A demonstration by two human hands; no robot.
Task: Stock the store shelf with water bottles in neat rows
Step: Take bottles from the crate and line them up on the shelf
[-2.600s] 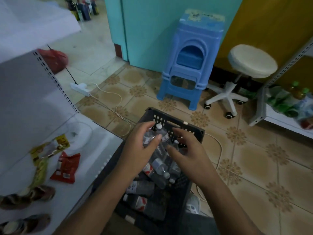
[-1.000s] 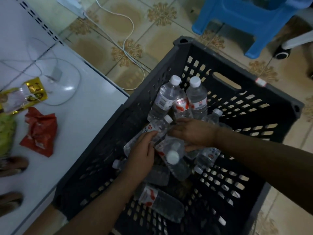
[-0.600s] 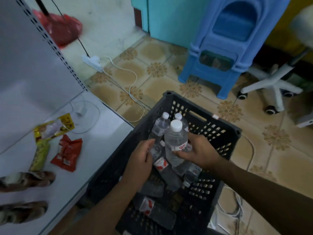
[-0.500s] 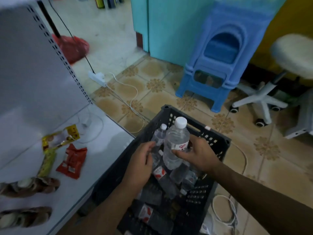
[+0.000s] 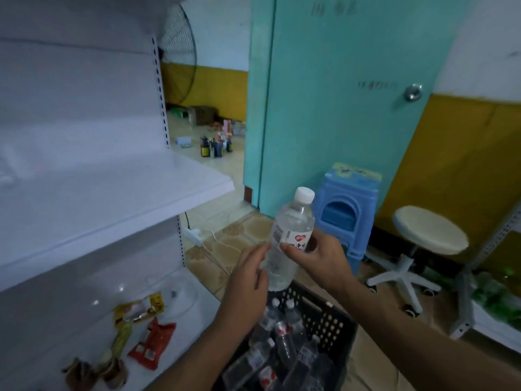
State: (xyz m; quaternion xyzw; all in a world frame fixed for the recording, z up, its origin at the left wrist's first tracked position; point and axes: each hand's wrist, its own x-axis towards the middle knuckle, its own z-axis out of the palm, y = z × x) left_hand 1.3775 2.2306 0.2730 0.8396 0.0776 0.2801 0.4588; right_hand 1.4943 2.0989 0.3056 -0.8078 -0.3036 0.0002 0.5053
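Plastics, painted metal and glazed tile

The water bottle (image 5: 290, 241) at centre is clear, glossy plastic with a matt white cap; the crate (image 5: 332, 314) below is dark, perforated matt plastic. At left, the shelf (image 5: 118, 193) looks like smooth white painted metal. Lower left, snack packets (image 5: 152, 340) shine like foil. The floor tiles (image 5: 242, 230) are glazed.

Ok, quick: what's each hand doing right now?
Left hand: open, fingers straight beside the water bottle.
Right hand: grips the water bottle.

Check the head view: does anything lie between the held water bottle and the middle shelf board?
No. In the head view only open air, with floor tiles behind, separates the water bottle from the shelf board.
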